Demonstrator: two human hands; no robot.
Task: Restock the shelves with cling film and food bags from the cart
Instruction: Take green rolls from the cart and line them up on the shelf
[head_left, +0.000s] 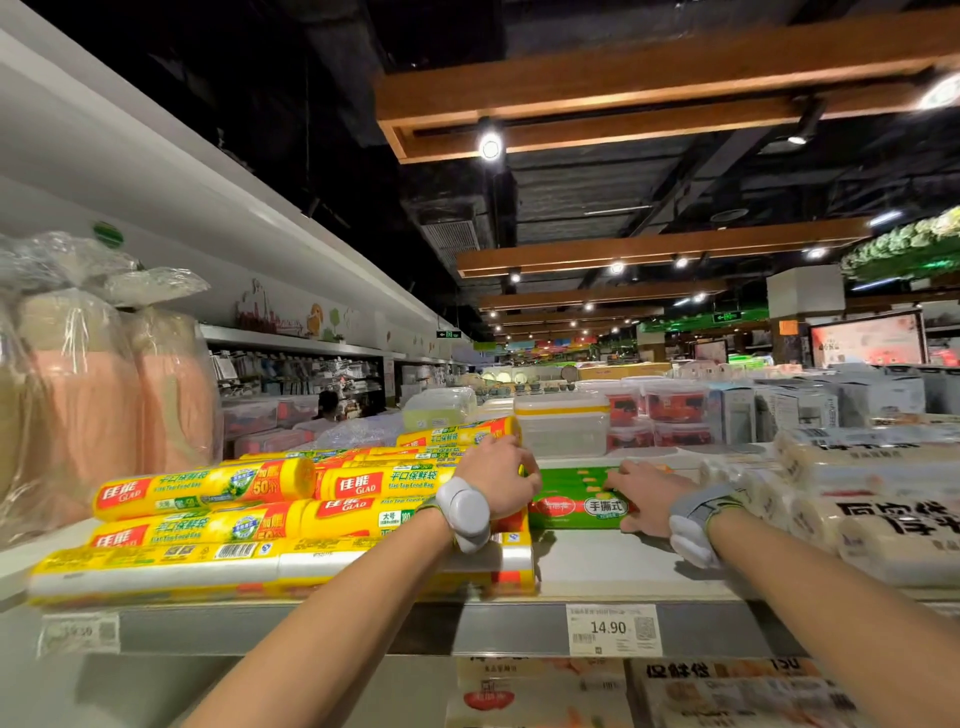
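Green food bag packs (579, 499) lie flat on the top shelf (597, 566), in the gap between a pile of yellow rolls and a bank of white packs. The right hand (647, 496) rests on the right end of the green stack, palm down, fingers spread over its top and thumb against its near face; it presses on the packs rather than closing around them. A grey and white wrist device (696, 525) is strapped just behind that hand. The left hand (496, 475) sits at the left end of the green stack, where it meets the yellow rolls, its fingers curled over the end of the uppermost roll; whether it truly grips that roll or only leans on it cannot be told. A white wrist band (465, 512) wraps that arm.

The yellow food bag rolls (249, 514) are stacked several layers deep, lengthways along the shelf, touching the green packs on their right. Farther left stand clear-wrapped pink and beige bundles (104, 395). To the right of the green stack, white packs with black lettering (883, 519) are piled up. On the shelf's front rail, below the green packs, a price tag (613, 629) reads 14.90, and more packaged goods (727, 691) show on the shelf below
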